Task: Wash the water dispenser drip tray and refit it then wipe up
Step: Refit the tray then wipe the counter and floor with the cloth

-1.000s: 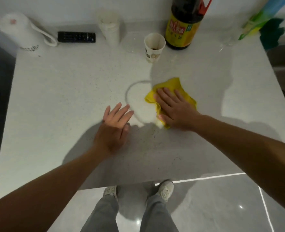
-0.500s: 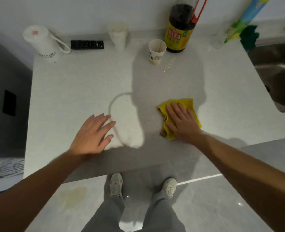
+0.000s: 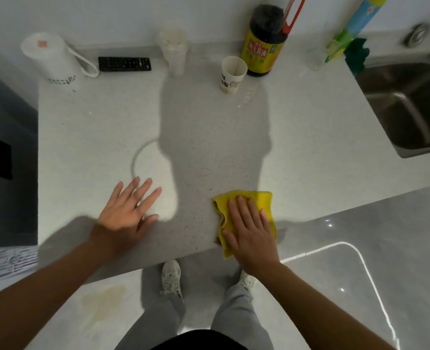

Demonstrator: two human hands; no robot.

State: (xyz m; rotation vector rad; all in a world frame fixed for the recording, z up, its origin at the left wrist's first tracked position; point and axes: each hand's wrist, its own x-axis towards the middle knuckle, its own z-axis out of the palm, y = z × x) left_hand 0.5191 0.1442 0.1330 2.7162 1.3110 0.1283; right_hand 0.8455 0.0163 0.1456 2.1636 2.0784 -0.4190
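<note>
From the head camera, the yellow cloth [image 3: 244, 210] was bright, soft and bunched into folds along its left side, flattened against the pale speckled countertop [image 3: 103, 137] close to the near edge, with one corner reaching that edge. The right hand [image 3: 250, 232] lay palm down on top of the cloth, fingers straight and slightly spread, pressing rather than gripping it; cloth showed beyond the fingertips and along both sides of the hand. The left hand [image 3: 125, 214] rested flat on the bare counter, well apart from the cloth to its left, fingers splayed and holding nothing. At the back stood a paper cup [image 3: 233, 75], a dark sauce bottle [image 3: 265, 41], a remote control [image 3: 124, 63] and a white kettle [image 3: 51, 59], with a steel sink [image 3: 408, 104] at the right.
</note>
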